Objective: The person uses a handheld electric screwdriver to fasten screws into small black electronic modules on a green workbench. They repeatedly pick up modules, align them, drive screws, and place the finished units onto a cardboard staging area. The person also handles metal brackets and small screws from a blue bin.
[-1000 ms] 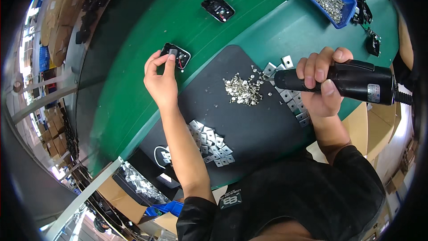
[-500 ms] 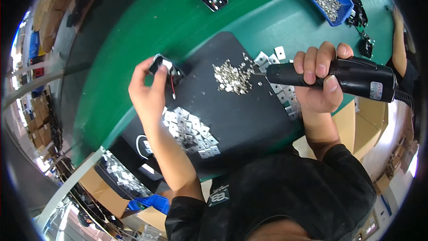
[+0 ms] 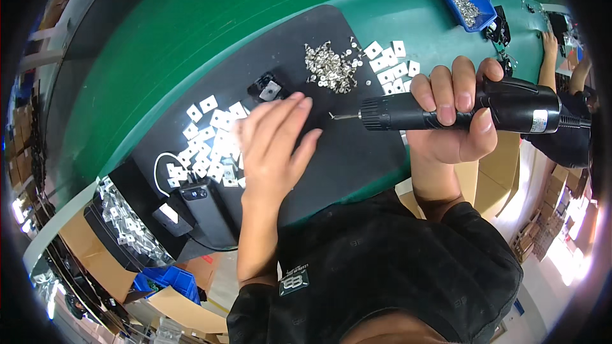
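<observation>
A black electric screwdriver (image 3: 408,112) lies level in my right hand (image 3: 454,114), whose fingers are wrapped round its body. At the tip of its bit, pointing left over the mat, sits a small screw (image 3: 332,116). My left hand (image 3: 275,146) hovers low over the black mat with fingers stretched and slightly apart. Just past its fingertips lies a small black device part (image 3: 260,89) with a pale square plate on it; the hand partly hides it. A heap of silvery screws (image 3: 331,69) is beyond the screwdriver bit. White square plates (image 3: 207,146) are scattered left of my left hand.
The black mat (image 3: 344,159) lies on a green table. More white plates (image 3: 386,64) stand right of the screws. A blue bin of screws (image 3: 468,0) is at the far right, near another person's hand (image 3: 549,44). A black box-shaped device (image 3: 207,207) with a cable sits front left.
My left hand has come back from the green surface to the mat, and the black part now lies there. The screwdriver bit has left the screw heap with a screw on it. The view has shifted.
</observation>
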Motion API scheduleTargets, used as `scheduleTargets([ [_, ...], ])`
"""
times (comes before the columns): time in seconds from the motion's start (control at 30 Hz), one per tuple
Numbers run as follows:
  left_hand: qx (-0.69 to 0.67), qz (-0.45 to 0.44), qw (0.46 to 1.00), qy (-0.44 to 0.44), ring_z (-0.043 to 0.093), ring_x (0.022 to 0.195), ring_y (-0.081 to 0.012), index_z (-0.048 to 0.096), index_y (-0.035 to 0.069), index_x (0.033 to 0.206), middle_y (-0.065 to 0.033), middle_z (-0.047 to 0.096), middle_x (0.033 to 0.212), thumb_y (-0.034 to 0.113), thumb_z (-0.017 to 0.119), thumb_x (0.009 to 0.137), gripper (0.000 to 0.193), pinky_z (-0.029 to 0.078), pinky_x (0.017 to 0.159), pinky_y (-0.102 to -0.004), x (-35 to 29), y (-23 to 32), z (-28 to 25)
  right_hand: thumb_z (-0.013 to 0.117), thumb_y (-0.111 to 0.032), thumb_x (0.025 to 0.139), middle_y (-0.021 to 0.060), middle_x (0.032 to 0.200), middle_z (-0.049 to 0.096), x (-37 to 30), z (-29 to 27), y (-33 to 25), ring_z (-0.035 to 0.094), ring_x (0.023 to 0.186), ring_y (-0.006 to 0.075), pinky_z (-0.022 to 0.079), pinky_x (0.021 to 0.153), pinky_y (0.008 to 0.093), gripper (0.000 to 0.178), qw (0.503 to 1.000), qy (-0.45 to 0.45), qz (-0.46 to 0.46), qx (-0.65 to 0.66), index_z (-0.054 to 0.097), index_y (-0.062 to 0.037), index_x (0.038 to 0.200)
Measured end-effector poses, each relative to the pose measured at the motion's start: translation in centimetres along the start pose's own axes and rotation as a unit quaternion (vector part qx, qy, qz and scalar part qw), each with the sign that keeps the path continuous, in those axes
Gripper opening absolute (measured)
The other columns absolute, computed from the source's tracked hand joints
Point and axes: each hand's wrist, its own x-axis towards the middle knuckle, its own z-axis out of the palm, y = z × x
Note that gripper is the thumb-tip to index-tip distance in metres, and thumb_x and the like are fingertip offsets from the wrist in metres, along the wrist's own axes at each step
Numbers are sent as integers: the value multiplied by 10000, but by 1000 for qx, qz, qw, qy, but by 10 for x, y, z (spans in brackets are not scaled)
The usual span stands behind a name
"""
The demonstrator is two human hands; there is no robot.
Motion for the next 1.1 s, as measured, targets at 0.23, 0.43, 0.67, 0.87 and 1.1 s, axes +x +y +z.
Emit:
scheduleTargets([
  [0.23,-31,21,999,37,588,806,-159,699,97,1014,4,689,1008,204,808,632,411,349,765,-305,-21,-1,11,575,-195,855,-1,852,484,-9,18,3,498,697,116,442,718,322,465,999,-9,23,24,421,-149,1291],
  [0.43,-55,37,997,25,596,790,-152,711,86,902,6,701,936,179,793,667,265,352,757,-311,-23,-2,7,562,-202,865,6,859,487,-12,22,5,510,697,127,466,726,347,491,999,-23,26,31,409,-150,1328],
  [0.67,-75,33,996,37,617,745,-161,693,61,836,-11,711,852,121,782,676,193,365,738,-300,-25,-5,5,555,-196,871,8,864,491,-11,25,11,509,694,126,465,728,351,489,998,-39,24,39,403,-152,1333],
  [0.87,-74,27,996,39,609,748,-153,697,62,832,1,705,851,126,789,667,200,361,744,-309,-26,-8,4,555,-183,868,6,867,493,-12,27,15,502,687,123,456,718,350,485,999,-35,25,32,403,-156,1327],
  [1.1,-65,13,997,47,597,768,-149,704,83,811,15,692,861,138,801,650,195,359,756,-319,-29,-13,3,587,-178,860,2,856,486,-11,29,20,498,678,122,436,703,333,493,997,-59,44,27,404,-168,1318],
])
